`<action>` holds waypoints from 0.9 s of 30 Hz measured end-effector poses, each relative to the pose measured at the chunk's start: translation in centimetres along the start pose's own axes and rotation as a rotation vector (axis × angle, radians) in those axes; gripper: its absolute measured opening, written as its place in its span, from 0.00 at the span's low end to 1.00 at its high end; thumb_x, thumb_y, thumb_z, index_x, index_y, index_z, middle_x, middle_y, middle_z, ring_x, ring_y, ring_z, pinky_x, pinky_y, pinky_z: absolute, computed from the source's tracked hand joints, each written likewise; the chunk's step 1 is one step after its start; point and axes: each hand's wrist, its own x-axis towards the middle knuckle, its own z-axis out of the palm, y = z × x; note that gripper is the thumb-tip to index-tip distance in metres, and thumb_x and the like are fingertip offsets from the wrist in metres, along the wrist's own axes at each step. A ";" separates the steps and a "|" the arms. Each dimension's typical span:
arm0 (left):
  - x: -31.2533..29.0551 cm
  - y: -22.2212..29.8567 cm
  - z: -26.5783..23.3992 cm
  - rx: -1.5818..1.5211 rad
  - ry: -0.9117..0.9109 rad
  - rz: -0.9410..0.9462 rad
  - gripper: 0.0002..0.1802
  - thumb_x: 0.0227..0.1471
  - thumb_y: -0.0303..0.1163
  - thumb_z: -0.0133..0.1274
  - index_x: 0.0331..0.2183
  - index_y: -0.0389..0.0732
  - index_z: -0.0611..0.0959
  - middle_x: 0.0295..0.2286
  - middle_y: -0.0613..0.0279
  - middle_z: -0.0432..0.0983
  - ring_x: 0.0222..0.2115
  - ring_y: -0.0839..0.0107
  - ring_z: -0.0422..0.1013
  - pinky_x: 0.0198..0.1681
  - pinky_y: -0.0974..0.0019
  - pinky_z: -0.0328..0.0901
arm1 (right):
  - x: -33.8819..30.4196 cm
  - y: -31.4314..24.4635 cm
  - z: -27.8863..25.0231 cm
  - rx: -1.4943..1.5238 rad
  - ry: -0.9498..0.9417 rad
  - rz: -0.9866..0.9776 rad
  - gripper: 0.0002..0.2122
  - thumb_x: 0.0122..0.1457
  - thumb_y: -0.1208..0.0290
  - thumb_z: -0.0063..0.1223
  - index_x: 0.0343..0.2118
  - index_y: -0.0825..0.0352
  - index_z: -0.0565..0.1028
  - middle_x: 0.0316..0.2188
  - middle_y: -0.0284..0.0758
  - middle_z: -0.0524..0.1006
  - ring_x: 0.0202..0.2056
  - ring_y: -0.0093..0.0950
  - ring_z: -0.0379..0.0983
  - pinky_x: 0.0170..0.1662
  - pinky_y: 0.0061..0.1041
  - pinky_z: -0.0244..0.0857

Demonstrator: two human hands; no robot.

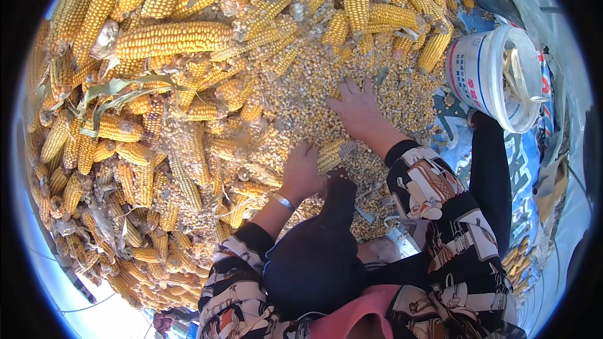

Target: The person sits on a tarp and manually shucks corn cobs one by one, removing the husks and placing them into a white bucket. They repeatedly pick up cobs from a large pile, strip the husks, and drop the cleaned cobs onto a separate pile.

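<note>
Left hand (303, 172) was wrapped around a corn cob (331, 154) dead center, and right hand (357, 110) lay open, fingers spread flat on loose kernels (402, 88) at about 1 o'clock, bucket (487, 78) at 2.

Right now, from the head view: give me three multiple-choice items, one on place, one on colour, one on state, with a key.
1. Where is the bucket?
A. upper right of the pile
B. lower left
C. in the lap

2. What colour are the loose kernels?
A. green
B. yellow
C. blue

3. How is the right hand?
A. clenched on the bucket rim
B. flat, fingers spread on the kernels
C. lifted off the heap

Key:
1. A: the white bucket stands at the right edge, beside the corn cobs.
2. B: the kernels match the yellow cobs.
3. B: the palm lies on the kernels, while the left hand grips a cob.
</note>
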 end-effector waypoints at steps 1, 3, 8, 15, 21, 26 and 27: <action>0.2 -1.6 -1.3 0.002 0.120 0.037 0.31 0.30 0.33 0.64 0.40 0.30 0.78 0.45 0.46 0.69 0.46 0.48 0.67 0.51 0.55 0.64 | 0.3 -0.1 0.1 -0.006 0.089 -0.059 0.18 0.52 0.73 0.50 0.48 0.55 0.73 0.51 0.38 0.69 0.58 0.37 0.60 0.59 0.54 0.50; 1.3 -4.4 -3.7 -0.024 0.267 0.077 0.34 0.27 0.28 0.65 0.42 0.27 0.76 0.49 0.43 0.67 0.49 0.47 0.66 0.53 0.56 0.63 | 1.1 -0.5 0.4 -0.050 0.050 -0.082 0.16 0.52 0.72 0.50 0.46 0.56 0.74 0.51 0.38 0.69 0.58 0.38 0.60 0.59 0.54 0.50; 4.4 -7.8 -5.3 0.092 0.092 -0.120 0.40 0.30 0.46 0.66 0.47 0.36 0.78 0.52 0.47 0.67 0.53 0.49 0.63 0.59 0.50 0.55 | 1.6 -0.5 0.4 0.006 -0.057 -0.082 0.14 0.50 0.69 0.52 0.42 0.56 0.74 0.48 0.37 0.70 0.55 0.38 0.62 0.58 0.55 0.50; 0.2 -3.8 -4.4 0.262 -0.004 -0.030 0.39 0.27 0.50 0.66 0.46 0.46 0.81 0.53 0.48 0.66 0.56 0.51 0.59 0.59 0.44 0.50 | 0.3 0.5 -0.3 -0.039 0.032 -0.117 0.12 0.52 0.69 0.50 0.41 0.56 0.74 0.43 0.33 0.72 0.51 0.34 0.65 0.56 0.53 0.53; 5.1 -6.3 -6.8 -0.177 -0.296 -0.216 0.47 0.27 0.53 0.68 0.49 0.37 0.78 0.56 0.38 0.62 0.51 0.44 0.67 0.55 0.56 0.61 | 2.4 -0.1 1.1 0.038 -0.028 -0.183 0.15 0.45 0.69 0.56 0.39 0.59 0.74 0.41 0.34 0.71 0.51 0.34 0.64 0.55 0.48 0.55; 6.3 -2.2 -3.3 0.021 -0.301 -0.195 0.44 0.26 0.58 0.68 0.45 0.41 0.82 0.52 0.42 0.67 0.48 0.47 0.69 0.55 0.57 0.62 | 0.9 1.3 0.5 0.089 0.021 -0.090 0.16 0.40 0.74 0.57 0.36 0.60 0.73 0.41 0.33 0.71 0.50 0.36 0.64 0.52 0.42 0.58; 5.9 -0.9 -2.9 -0.048 -0.270 -0.174 0.43 0.26 0.58 0.68 0.44 0.41 0.82 0.52 0.42 0.66 0.48 0.45 0.68 0.55 0.54 0.61 | -0.1 2.0 0.1 0.105 0.038 -0.093 0.16 0.39 0.75 0.57 0.35 0.61 0.73 0.40 0.33 0.70 0.50 0.36 0.64 0.52 0.42 0.59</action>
